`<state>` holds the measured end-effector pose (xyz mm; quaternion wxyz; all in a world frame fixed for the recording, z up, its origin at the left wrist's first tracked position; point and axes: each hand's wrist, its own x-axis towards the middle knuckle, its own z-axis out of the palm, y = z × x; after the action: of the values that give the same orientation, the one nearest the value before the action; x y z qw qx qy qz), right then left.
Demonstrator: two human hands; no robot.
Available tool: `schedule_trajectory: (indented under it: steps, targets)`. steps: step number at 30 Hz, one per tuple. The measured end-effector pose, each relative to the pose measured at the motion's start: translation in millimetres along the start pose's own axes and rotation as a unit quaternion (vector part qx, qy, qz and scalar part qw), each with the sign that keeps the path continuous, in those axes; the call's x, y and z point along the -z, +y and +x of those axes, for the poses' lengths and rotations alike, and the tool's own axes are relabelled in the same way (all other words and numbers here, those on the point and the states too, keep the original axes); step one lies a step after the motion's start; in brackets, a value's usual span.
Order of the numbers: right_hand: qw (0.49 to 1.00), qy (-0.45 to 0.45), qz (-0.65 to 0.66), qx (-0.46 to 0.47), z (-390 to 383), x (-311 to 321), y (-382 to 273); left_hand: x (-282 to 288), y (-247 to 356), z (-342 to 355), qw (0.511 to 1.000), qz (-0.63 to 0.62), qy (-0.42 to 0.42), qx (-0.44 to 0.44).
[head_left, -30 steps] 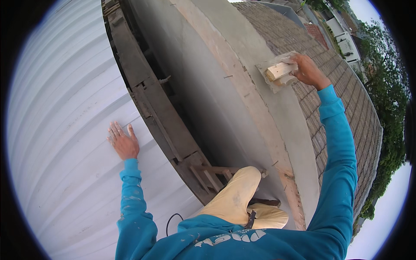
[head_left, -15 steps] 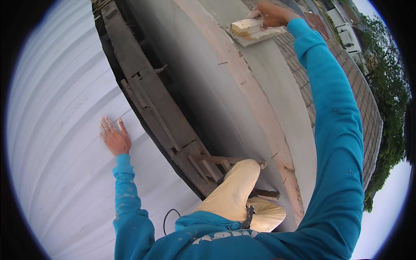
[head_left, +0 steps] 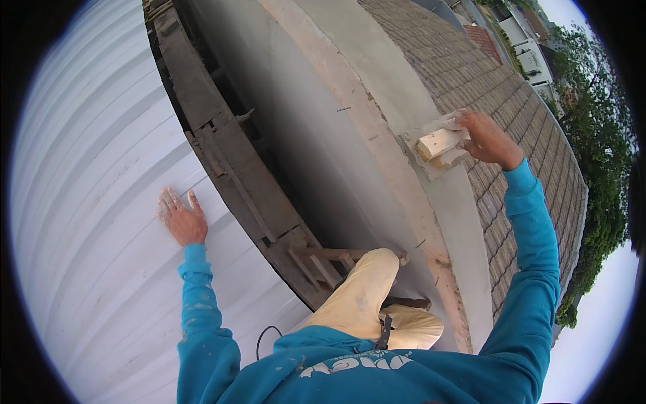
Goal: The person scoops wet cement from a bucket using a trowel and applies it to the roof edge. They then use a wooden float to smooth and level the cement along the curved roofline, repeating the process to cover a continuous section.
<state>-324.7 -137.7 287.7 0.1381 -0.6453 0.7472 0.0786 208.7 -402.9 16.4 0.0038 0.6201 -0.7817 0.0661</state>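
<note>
My right hand (head_left: 486, 139) grips the wooden handle of a plastering float (head_left: 439, 144), its fingers wrapped round the block. The float's flat board rests against the grey plastered top of the wall (head_left: 377, 50), near the edge of the tiled roof. Pale mortar smears mark the board and my fingers. My left hand (head_left: 183, 219) lies flat with fingers spread on the white corrugated metal sheet (head_left: 101, 269); nothing is in it. Along the wall's near edge runs a rough, pinkish strip (head_left: 377, 128) with nails sticking out.
Between the metal sheet and the wall is a deep gap, with wooden scaffold planks (head_left: 242, 175) and a small timber frame (head_left: 323, 262) near my leg (head_left: 356, 296). Brown roof tiles (head_left: 464, 87) slope away on the right. Beyond stand trees (head_left: 592, 135) and white buildings (head_left: 535, 60).
My right hand has drawn the float back along the wall top, nearer to me and rightward. My left hand stays on the metal sheet, almost unmoved.
</note>
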Motion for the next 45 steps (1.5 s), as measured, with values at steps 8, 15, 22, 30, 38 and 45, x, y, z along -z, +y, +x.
schedule_trajectory:
  steps: [8,15,22,30,38,45]
  targets:
    - [0.996,0.067,-0.024,0.055,287.3,27.5,49.6,6.7,4.6,6.7,0.999,-0.009,-0.035,0.016]
    - [0.989,-0.083,-0.079,0.093,288.1,31.6,3.9,-3.0,-4.4,-2.9,0.999,0.023,-0.030,0.025]
    - [0.998,-0.063,0.003,0.024,134.8,10.2,-19.6,2.5,4.4,4.1,1.000,-0.003,-0.017,0.000]
    - [0.998,-0.010,0.046,0.033,-43.2,-70.3,-17.2,7.1,2.9,5.3,0.999,0.017,-0.027,-0.008]
    - [0.984,-0.163,0.069,-0.034,-187.5,-73.2,-59.2,5.5,3.5,3.0,0.999,0.018,-0.029,-0.006]
    - [1.000,0.019,-0.006,-0.019,-11.5,9.1,-1.6,10.2,4.3,3.4,0.999,0.002,-0.042,0.007]
